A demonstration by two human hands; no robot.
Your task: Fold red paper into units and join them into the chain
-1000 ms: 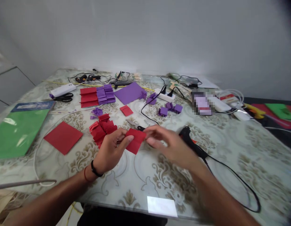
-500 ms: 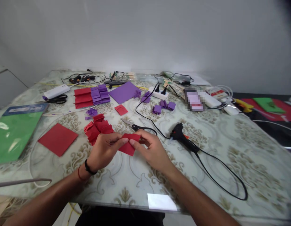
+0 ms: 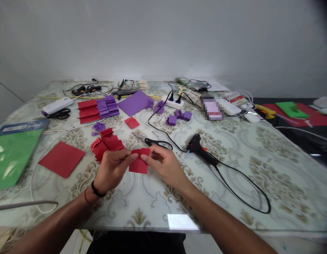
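Red paper point(image 3: 139, 165) pinched by both grips, left hand point(image 3: 112, 170) and right hand point(image 3: 166, 167); scissors point(image 3: 156, 142) at 12 o'clock; align edges before creasing.

Left hand point(image 3: 112, 169) and right hand point(image 3: 163, 165) meet, both pinching.

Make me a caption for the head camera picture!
Left hand and right hand pinch a red paper over the table, by a red pile, scissors and a glue gun.
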